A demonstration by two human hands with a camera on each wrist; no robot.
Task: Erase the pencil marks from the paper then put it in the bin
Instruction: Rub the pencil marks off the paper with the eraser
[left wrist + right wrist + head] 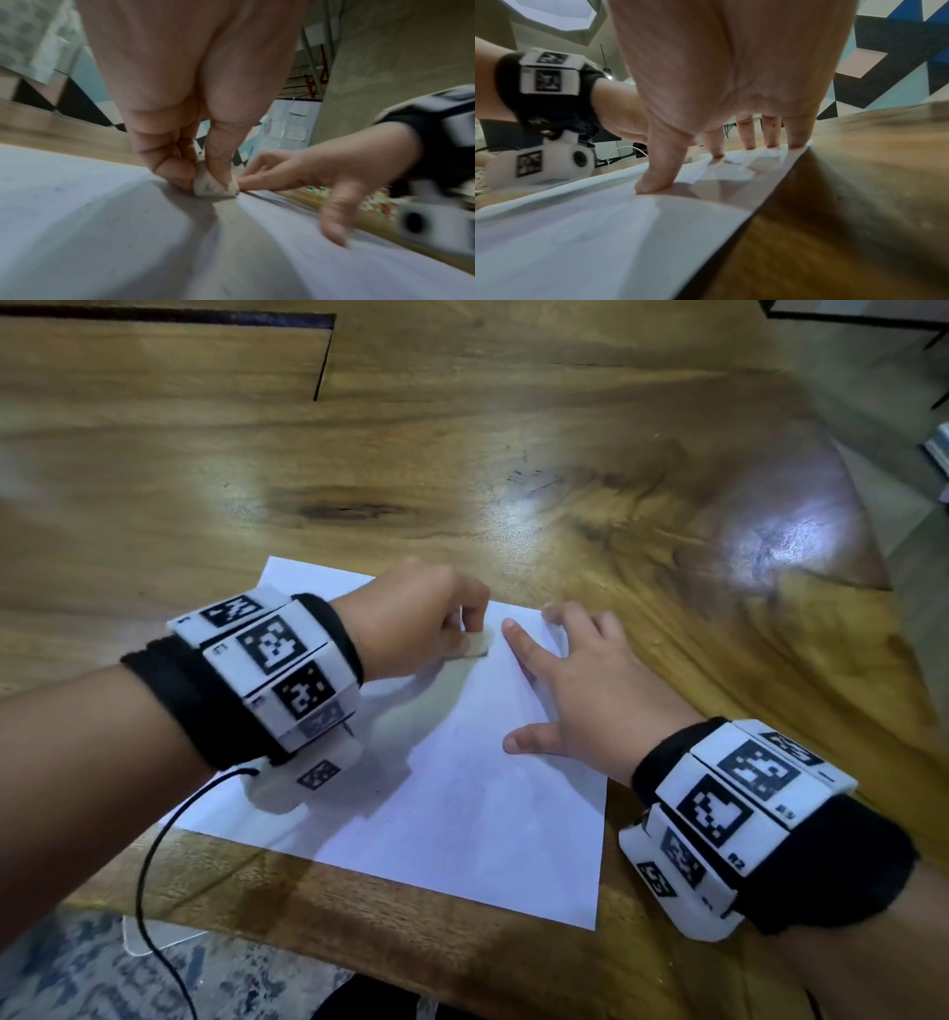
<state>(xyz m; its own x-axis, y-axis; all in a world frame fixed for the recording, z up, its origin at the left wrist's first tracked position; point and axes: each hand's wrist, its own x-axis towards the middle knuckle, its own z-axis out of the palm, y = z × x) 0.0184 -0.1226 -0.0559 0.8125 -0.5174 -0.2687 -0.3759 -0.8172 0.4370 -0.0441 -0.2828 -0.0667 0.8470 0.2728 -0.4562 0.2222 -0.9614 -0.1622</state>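
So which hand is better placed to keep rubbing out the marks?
The left hand: it already pinches the eraser against the paper. The right hand lies spread flat, pinning the sheet's right edge.

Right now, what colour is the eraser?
Off-white eraser, smudged grey with pencil; clearest in the left wrist view.

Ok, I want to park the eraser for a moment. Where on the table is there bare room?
Bare wood lies beyond the paper's far edge, and on the table to the right hand's right. It is crowded on the paper's far half, where the left hand pinches the eraser.
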